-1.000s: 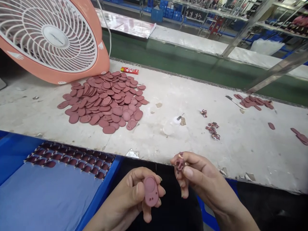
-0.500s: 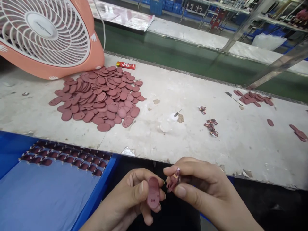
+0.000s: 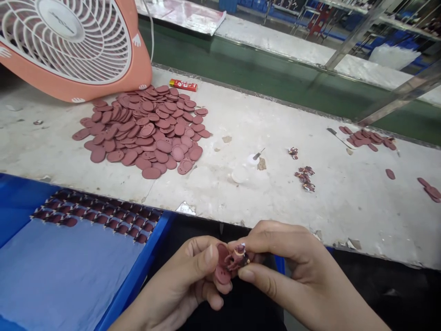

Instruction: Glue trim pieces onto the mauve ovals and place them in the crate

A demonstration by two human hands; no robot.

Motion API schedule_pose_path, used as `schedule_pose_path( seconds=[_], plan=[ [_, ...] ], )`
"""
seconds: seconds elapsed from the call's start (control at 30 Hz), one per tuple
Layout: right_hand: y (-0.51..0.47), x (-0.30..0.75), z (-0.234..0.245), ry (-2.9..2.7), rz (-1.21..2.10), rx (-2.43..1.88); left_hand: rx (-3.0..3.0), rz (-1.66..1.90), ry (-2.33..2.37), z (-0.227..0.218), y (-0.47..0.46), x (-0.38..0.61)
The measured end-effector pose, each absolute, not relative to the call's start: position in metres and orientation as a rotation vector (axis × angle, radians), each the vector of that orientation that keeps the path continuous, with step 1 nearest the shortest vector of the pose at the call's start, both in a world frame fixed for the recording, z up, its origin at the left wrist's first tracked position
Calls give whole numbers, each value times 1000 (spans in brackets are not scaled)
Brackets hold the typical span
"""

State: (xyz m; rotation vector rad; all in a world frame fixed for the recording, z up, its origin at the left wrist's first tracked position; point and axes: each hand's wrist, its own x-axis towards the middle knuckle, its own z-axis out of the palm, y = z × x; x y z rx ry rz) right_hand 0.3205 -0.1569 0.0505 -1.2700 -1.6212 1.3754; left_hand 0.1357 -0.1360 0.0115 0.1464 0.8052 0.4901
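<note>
My left hand (image 3: 198,271) grips a brown-red oval base (image 3: 223,275) with small holes in its face, held between thumb and fingers. Pinched in my right hand (image 3: 275,262) is a small painted figurine (image 3: 238,257), brown-red with a pale top and a yellowish band. The figurine's lower part meets the face of the base; whether it sits in the holes I cannot tell. Both hands are in front of the table's near edge. A large pile of the same oval bases (image 3: 148,128) lies on the table, and several loose figurines (image 3: 305,177) lie right of its middle.
A pink fan (image 3: 141,59) stands at the back left, beside a small red packet (image 3: 183,85). More bases (image 3: 368,138) lie at the right. Below the table edge, a blue bin (image 3: 155,241) holds rows of figurines on bases (image 3: 99,216). A thin dark tool (image 3: 258,154) lies mid-table.
My right hand has moved left and brought the figurine against the base in my left hand. The view has shifted slightly.
</note>
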Motion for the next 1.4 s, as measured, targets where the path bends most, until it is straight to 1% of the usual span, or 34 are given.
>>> schedule_pose_path(
  seconds=[0.13,0.4,0.63,1.07,1.4],
  plan=[
    [-157,321,54,-1685,1368,-1273,156,484,788,9,-137,136],
    [-153,324,60,-1901,1239,-1277,163,448,748,-1,-141,137],
    [-153,321,61,-1945,1176,-1273,83,467,768,-3,-142,139],
    [-153,322,56,-1923,1207,-1241,25,499,719,-11,-148,140],
    [-148,324,60,-1978,1248,-1251,71,495,738,-6,-144,139]
  ],
)
